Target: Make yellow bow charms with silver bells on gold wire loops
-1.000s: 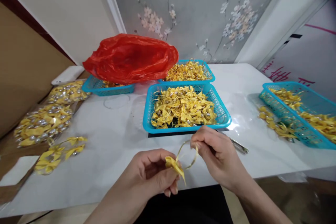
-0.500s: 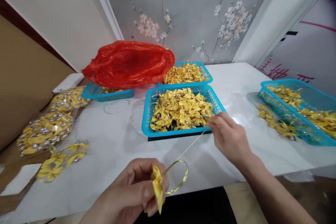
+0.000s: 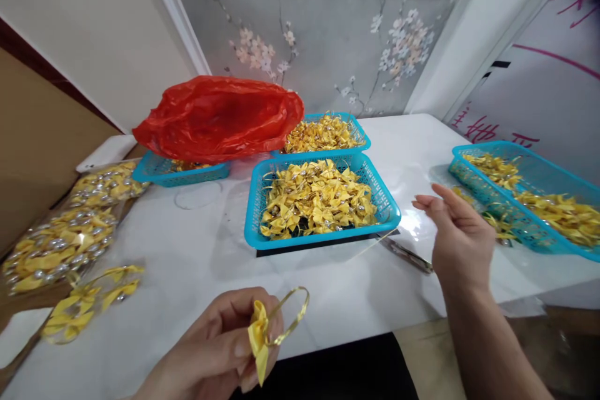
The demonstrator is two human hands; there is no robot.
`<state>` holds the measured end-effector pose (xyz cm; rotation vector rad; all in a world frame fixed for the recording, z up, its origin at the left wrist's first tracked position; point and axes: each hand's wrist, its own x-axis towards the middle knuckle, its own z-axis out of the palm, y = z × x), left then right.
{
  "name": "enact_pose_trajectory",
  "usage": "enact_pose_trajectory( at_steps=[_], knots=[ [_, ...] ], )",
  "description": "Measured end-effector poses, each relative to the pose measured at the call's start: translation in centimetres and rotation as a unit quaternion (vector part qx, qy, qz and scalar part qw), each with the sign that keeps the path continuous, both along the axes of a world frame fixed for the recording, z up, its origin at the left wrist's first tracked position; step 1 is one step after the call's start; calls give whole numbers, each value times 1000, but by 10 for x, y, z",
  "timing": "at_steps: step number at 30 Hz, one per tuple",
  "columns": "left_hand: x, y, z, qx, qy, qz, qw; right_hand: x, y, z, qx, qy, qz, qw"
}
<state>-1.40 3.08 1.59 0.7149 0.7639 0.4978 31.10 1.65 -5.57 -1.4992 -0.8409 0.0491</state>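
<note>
My left hand [image 3: 225,340] is pinched on a yellow ribbon bow [image 3: 259,339] with a loop of thin gold cord [image 3: 300,315] standing out to its right. Over the table's right side, my right hand [image 3: 462,237] hangs with fingers stretched and nothing visible in them. Left of it lies a slim metal tool [image 3: 410,254], its kind unclear. A thin pale strand [image 3: 370,246] runs near its tip. Beyond the hands, a blue basket [image 3: 323,239] holds a heap of yellow bows with silvery beads [image 3: 323,197].
A red plastic bag [image 3: 210,119] covers part of a blue basket [image 3: 180,176] at back left; another basket [image 3: 365,134] is beside it. Clear bags of beaded bows [image 3: 60,244] and loose bows [image 3: 77,306] lie left. A blue basket [image 3: 534,212] stands right.
My right hand has let go of the cord and moved right, its fingers opening. The metal tool now shows on the table. My left hand still holds the bow, slightly further left in view.
</note>
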Motion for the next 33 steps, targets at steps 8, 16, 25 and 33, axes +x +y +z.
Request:
enact_pose_trajectory(
  at_steps=[8,16,25,33],
  knots=[
    [13,-14,6,2,29,-12,1000,2,2,6,-68,-151,-63,984],
    [48,-13,19,149,144,-33,978,-51,-45,48,-151,-105,303,935],
    [45,-14,11,177,135,-32,974,-119,-47,67,-127,232,442,857],
    [39,-15,7,127,43,46,990,-128,-48,65,-116,302,405,855]
  ],
)
